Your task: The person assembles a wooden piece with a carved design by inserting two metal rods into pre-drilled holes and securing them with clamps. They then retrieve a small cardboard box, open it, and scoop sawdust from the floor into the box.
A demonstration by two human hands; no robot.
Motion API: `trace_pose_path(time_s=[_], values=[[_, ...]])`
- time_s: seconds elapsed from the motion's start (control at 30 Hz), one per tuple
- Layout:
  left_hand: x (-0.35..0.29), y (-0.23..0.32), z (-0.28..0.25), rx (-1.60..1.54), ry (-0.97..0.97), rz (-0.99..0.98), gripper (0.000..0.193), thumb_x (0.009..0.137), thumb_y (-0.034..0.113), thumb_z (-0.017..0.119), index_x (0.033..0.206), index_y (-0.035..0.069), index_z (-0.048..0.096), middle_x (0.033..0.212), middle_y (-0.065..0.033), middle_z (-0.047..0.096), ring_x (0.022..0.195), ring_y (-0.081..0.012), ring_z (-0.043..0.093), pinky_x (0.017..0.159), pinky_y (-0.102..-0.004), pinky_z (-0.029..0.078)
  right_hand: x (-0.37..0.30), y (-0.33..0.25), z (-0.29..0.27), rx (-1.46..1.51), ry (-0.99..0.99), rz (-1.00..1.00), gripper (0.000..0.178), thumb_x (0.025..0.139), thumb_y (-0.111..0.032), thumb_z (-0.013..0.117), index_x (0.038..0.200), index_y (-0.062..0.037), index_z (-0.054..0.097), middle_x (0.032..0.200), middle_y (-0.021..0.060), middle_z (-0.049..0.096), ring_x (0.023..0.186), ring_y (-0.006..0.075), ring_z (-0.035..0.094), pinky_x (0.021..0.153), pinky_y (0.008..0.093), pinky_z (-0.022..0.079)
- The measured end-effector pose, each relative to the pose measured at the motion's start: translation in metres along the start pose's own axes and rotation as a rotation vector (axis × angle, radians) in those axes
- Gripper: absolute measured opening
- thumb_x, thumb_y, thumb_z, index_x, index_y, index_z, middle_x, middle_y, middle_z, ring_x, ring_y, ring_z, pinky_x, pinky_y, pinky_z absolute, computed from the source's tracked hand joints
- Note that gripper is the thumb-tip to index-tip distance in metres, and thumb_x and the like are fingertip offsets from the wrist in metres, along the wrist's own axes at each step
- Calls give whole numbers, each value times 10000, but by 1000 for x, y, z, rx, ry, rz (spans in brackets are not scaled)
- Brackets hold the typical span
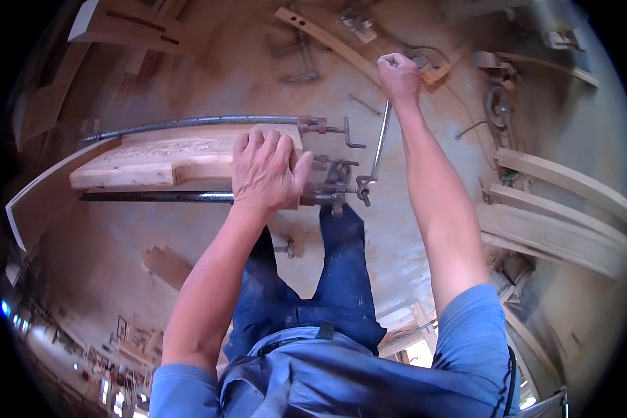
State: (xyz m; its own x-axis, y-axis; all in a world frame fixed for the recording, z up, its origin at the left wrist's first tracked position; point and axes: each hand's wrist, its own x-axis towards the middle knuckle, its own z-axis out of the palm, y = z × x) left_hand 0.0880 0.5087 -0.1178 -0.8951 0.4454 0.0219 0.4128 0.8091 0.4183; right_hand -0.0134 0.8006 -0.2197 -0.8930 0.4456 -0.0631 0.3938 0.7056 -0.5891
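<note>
A pale wooden piece (139, 164) with a carved-looking upper face lies between two long metal bar clamps, the far clamp (209, 121) and the near clamp (160, 197). My left hand (268, 167) grips its right end, fingers bent over the top and thumb to the side; the fingertips are hidden. My right hand (399, 75) is raised farther off to the right, closed round the upper end of a shiny metal bar (382, 143). The bar's lower end meets the screw handle (364, 189) of the near clamp. An L-shaped crank (352, 134) sticks out from the far clamp.
A curved board (45, 184) stands across the wooden piece's left end. Long planks (564, 209) lie at the right, near a power saw (498, 104). Another clamp (303, 63) and a holed wooden strip (327, 42) lie on the floor ahead. My legs stand close to the clamps.
</note>
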Motion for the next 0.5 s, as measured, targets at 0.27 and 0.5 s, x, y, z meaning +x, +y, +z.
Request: trace_pose_path(time_s=[0.27,0.5], values=[[7,3,-2,49,-78,-37,297,763,307,702,891,54,615,930,-111,627,900,-317,573,894,-425,410,-3,53,69,-140,-487,-13,251,824,-285,584,909,-133,765,878,173,722,876,347,708,796,423,551],[11,5,3,59,-17,35,286,774,339,705,850,80,609,863,-94,602,868,-310,568,847,-428,423,-63,211,-55,-439,-618,-41,383,897,-412,580,912,-57,723,969,205,705,942,427,656,796,512,524]])
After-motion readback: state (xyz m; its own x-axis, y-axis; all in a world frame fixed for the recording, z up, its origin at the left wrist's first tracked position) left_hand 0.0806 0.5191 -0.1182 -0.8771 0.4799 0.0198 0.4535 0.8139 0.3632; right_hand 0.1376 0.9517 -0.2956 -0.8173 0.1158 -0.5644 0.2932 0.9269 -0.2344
